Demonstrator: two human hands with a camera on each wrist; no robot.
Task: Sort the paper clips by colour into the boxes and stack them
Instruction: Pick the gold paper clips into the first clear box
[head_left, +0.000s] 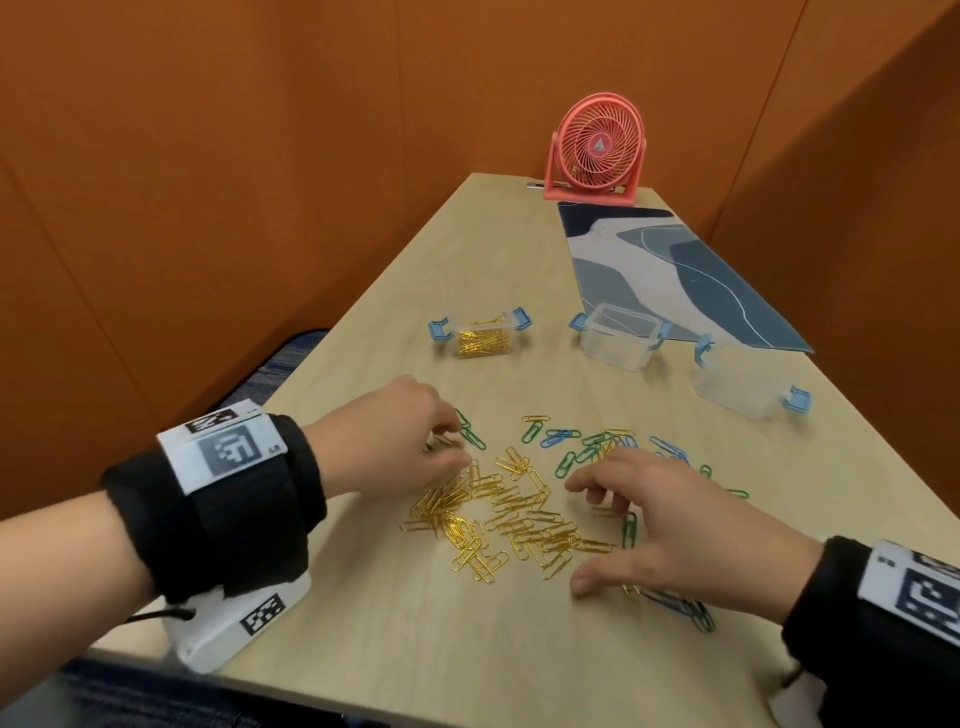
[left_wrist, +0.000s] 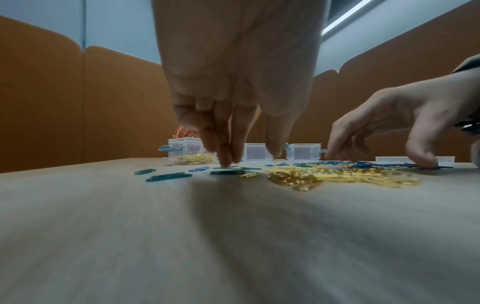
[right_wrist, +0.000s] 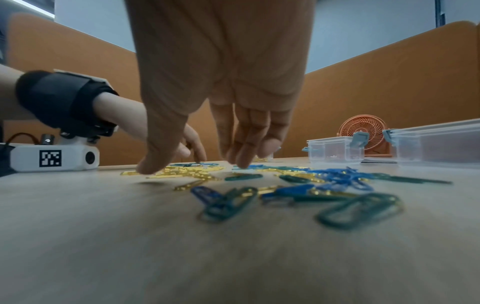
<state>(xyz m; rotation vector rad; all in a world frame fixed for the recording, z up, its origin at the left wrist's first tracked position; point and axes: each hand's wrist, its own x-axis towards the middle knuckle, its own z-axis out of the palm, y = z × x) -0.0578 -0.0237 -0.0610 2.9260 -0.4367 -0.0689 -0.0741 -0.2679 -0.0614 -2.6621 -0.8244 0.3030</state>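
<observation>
A pile of gold paper clips (head_left: 509, 514) lies mid-table, with green clips (head_left: 470, 434) and blue clips (head_left: 558, 436) scattered behind and to its right. My left hand (head_left: 447, 447) reaches to the pile's far left corner. Its fingertips (left_wrist: 226, 162) touch the table among the clips, and the thumb stands apart. My right hand (head_left: 597, 535) hovers spread over the pile's right side, with its fingertips (right_wrist: 241, 162) and thumb down on the clips. One clear box (head_left: 480, 338) holds gold clips. Two more clear boxes (head_left: 618, 338) (head_left: 737, 389) look empty.
A pink desk fan (head_left: 597, 148) stands at the table's far end, with a blue patterned mat (head_left: 675, 280) in front of it. Orange partition walls enclose the table. More blue and green clips (head_left: 680, 605) lie under my right wrist near the front edge.
</observation>
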